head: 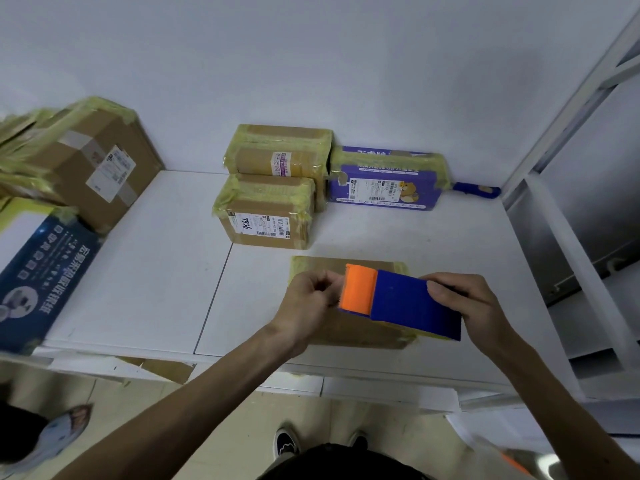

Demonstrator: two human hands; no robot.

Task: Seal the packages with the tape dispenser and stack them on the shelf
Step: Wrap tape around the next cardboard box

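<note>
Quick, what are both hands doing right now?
Right hand: grips the blue-and-orange plastic tape dispenser.
Left hand: curled at its orange end; hold cannot be told.

a parcel packing and storage room: cardboard parcels (pixel 266 216) wrapped in yellow tape and bearing printed shipping labels (pixel 260 226) are sitting on a white work surface (pixel 145 271), while white metal racking (pixel 543 181) is standing at the right.

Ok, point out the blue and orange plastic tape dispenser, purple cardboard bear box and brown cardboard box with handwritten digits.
Blue and orange plastic tape dispenser (pixel 414 303): head view, blue body.
Purple cardboard bear box (pixel 384 187): head view, front face.
Brown cardboard box with handwritten digits (pixel 259 226): head view, label.
</note>
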